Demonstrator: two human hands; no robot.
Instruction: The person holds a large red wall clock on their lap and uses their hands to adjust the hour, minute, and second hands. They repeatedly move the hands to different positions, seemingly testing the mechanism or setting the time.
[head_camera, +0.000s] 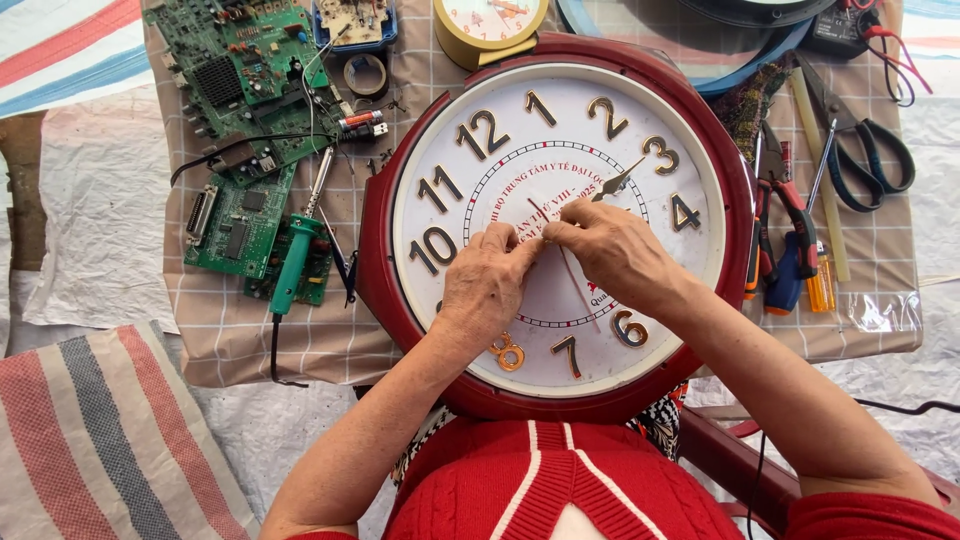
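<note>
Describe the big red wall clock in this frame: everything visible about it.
The wall clock is round, with a glossy dark red rim that looks like plastic, a white dial and raised gold numerals. It lies face up on a checked cloth, its lower edge toward the person. A gold hand points between the three and four; a thin hand runs down toward the six. The left hand and right hand rest on the dial, fingertips pinching at its centre and covering the nine.

clock centre (548, 236) hidden by fingers, small clock (487, 28) cropped
</note>
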